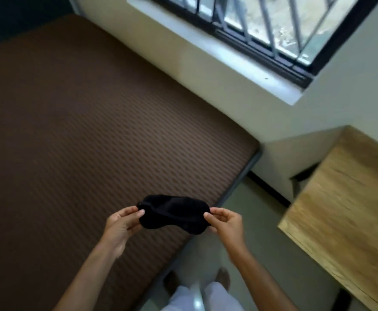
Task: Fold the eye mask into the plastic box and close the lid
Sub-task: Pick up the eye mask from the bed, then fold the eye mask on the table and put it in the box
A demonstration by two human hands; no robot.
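A black eye mask [174,213] is stretched flat in the air between both hands, above the near corner of the bed. My left hand [122,223] pinches its left end between thumb and fingers. My right hand [225,222] pinches its right end the same way. The mask's strap runs across its face as a darker band. No plastic box or lid shows anywhere in the view.
A brown patterned mattress [82,131] fills the left and centre. A wooden desk [349,212] stands at the right. A barred window [262,30] with a white sill is set in the far wall. Pale floor and my feet [197,281] show below.
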